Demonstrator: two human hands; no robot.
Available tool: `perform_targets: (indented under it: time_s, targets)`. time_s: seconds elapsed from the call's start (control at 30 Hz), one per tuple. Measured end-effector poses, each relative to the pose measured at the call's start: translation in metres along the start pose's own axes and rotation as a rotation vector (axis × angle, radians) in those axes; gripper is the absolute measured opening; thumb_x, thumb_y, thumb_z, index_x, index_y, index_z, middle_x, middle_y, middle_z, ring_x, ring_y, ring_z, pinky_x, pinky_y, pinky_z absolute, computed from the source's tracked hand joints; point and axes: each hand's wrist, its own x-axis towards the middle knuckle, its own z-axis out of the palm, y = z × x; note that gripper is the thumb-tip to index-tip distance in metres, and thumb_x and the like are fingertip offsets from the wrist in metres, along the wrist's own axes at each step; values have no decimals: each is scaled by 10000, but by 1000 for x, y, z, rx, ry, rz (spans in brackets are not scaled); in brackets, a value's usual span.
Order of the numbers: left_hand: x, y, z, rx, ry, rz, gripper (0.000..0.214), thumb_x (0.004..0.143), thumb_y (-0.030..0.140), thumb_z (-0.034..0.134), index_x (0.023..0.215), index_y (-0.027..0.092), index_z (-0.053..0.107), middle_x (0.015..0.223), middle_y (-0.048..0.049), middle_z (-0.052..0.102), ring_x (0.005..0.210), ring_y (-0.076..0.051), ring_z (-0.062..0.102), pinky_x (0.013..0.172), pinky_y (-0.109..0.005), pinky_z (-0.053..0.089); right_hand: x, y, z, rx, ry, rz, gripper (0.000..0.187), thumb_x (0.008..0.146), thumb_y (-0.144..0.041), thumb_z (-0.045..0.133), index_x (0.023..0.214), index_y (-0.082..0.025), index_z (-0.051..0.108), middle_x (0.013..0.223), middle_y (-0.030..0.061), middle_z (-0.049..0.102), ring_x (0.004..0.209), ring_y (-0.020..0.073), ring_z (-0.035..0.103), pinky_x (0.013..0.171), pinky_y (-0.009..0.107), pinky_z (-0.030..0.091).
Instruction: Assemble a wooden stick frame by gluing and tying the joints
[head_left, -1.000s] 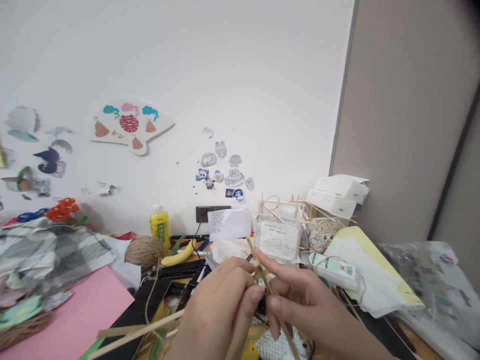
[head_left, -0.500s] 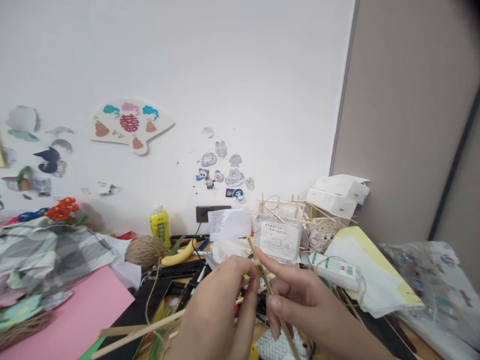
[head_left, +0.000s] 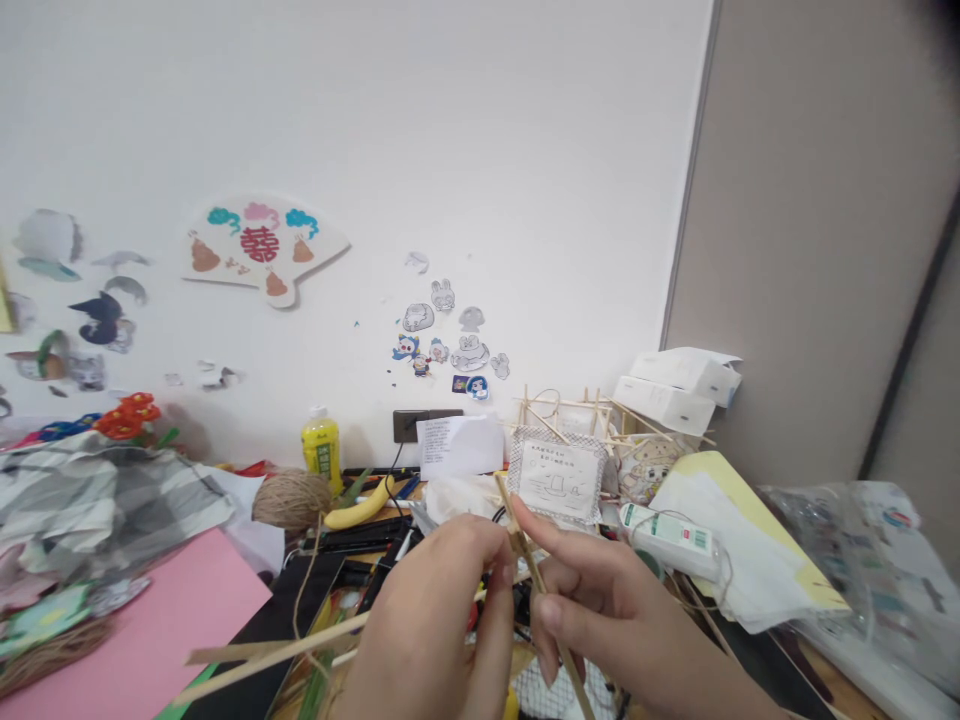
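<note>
My right hand [head_left: 592, 590] grips a thin wooden stick [head_left: 536, 572] between thumb and fingers, its index finger lying along the upper part. The stick slants from upper left down to the right. My left hand [head_left: 442, 610] is closed close beside it, fingertips pressed together near the stick's upper part. Out of the left side of this hand come pale wooden sticks [head_left: 277, 658], with twine [head_left: 306, 590] running down to them. What the left fingertips pinch is hidden behind the hand.
A ball of twine [head_left: 291, 500], a banana [head_left: 361, 506] and a yellow drink bottle [head_left: 321, 448] stand at the back left. Pink paper [head_left: 172, 625] and plaid cloth [head_left: 112, 500] lie left. Behind the hands stands a framed drawing [head_left: 556, 478]; a white-green package [head_left: 667, 540] lies right.
The sticks at the left have tilted slightly, their free ends shifting a little left and down. Both hands keep almost the same place and grip.
</note>
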Motion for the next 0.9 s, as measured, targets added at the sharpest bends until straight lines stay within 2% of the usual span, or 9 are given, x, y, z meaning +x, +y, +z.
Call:
perform_targets:
  time_s: [0.3, 0.6, 0.77, 0.9]
  targets:
    - [0, 0, 1, -7, -2, 8, 125, 834, 104, 425, 783, 218, 441, 692, 15, 558, 613, -117, 555, 577, -225, 448, 1, 0, -3, -48, -4, 15, 671, 819, -497, 567, 1387, -218, 347, 586, -23, 571, 497, 97, 471, 515, 246, 400]
    - [2, -5, 3, 14, -14, 11, 156, 832, 83, 432, 762, 223, 430, 674, 37, 543, 609, -108, 544, 562, -205, 432, 0, 1, -4, -44, -8, -13, 616, 845, -445, 562, 1385, -244, 346, 602, -24, 593, 515, 91, 478, 538, 244, 398]
    - [4, -4, 1, -32, -66, 8, 157, 845, 90, 411, 765, 224, 410, 691, 33, 536, 612, -108, 534, 577, -213, 427, 1, -1, -4, -53, -4, -12, 603, 851, -422, 560, 1383, -227, 353, 590, -23, 590, 509, 93, 480, 540, 247, 406]
    - [3, -1, 1, -30, -47, 9, 147, 848, 97, 399, 779, 226, 411, 702, 27, 541, 622, -113, 542, 577, -217, 426, 1, 0, -5, -51, -9, -4, 605, 851, -415, 562, 1386, -231, 346, 593, -21, 594, 506, 89, 479, 518, 233, 396]
